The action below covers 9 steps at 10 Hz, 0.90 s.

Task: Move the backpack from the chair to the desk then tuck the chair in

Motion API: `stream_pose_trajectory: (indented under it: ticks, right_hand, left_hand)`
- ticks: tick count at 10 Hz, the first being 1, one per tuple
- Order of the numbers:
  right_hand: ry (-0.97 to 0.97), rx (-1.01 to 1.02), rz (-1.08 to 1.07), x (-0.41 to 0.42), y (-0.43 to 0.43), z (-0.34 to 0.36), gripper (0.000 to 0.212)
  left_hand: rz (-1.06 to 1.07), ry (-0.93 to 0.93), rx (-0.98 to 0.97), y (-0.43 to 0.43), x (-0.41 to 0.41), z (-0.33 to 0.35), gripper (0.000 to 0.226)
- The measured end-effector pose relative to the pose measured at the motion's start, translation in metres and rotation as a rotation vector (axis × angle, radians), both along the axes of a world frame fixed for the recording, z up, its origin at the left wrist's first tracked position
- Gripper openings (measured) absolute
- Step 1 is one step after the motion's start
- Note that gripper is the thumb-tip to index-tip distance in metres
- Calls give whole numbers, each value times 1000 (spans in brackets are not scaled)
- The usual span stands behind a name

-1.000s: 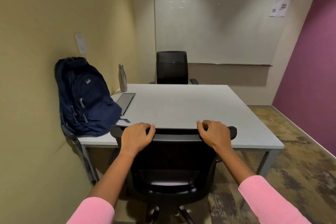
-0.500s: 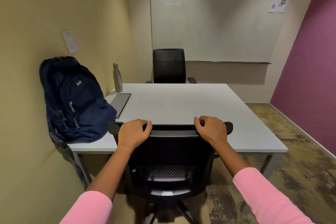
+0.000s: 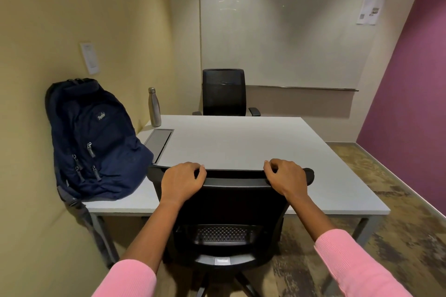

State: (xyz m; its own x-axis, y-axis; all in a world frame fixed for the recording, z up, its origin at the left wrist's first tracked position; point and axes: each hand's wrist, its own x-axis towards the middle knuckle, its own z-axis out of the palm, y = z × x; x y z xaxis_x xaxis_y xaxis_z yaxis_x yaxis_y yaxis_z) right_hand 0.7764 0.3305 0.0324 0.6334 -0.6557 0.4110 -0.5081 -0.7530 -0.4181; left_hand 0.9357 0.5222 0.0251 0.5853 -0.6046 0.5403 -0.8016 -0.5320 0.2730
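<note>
A navy blue backpack (image 3: 94, 140) stands upright on the left end of the white desk (image 3: 241, 142), leaning against the yellow wall, with a strap hanging over the desk edge. A black office chair (image 3: 229, 212) faces the desk's near edge, its backrest top overlapping the desktop in view. My left hand (image 3: 181, 181) grips the top rail of the backrest at its left. My right hand (image 3: 286, 179) grips the same rail at its right. The seat is hidden behind the backrest.
A steel bottle (image 3: 154, 107) stands at the desk's far left by a grey cable hatch (image 3: 159, 141). A second black chair (image 3: 224, 93) sits at the far side. Yellow wall on the left, purple wall on the right, patterned carpet (image 3: 386, 200) to the right.
The chair has moved forward toward the desk, with both hands staying on its backrest. The view has shifted slightly, and the backpack stays in place.
</note>
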Motion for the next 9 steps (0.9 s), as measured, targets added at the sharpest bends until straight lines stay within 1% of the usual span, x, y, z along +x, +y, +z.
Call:
stream_pose_trajectory:
  ticks: [3,4,5,6,7,8,9]
  right_hand:
    - [-8,-13,-5,0,-1,-4,37]
    - [-25,-23,-41,-2,3,-6,35]
    - [-66,-70,-90,-7,14,-13,36]
    - [-148,-160,-94,-16,26,-22,41]
    - [-128,-137,-79,-26,40,-37,47]
    - [-105,-110,-48,-38,62,-59,54]
    - [-49,-81,11,-48,87,-89,63]
  left_hand:
    - [23,-22,-14,0,0,-2,50]
    - [85,-14,-42,-1,-4,-5,45]
    - [127,-35,-138,3,-18,-8,45]
    - [183,-110,-195,10,-35,-23,45]
    - [231,-67,-144,18,-59,-49,49]
    - [223,-62,-30,30,-83,-75,59]
    - [201,-26,104,40,-103,-103,59]
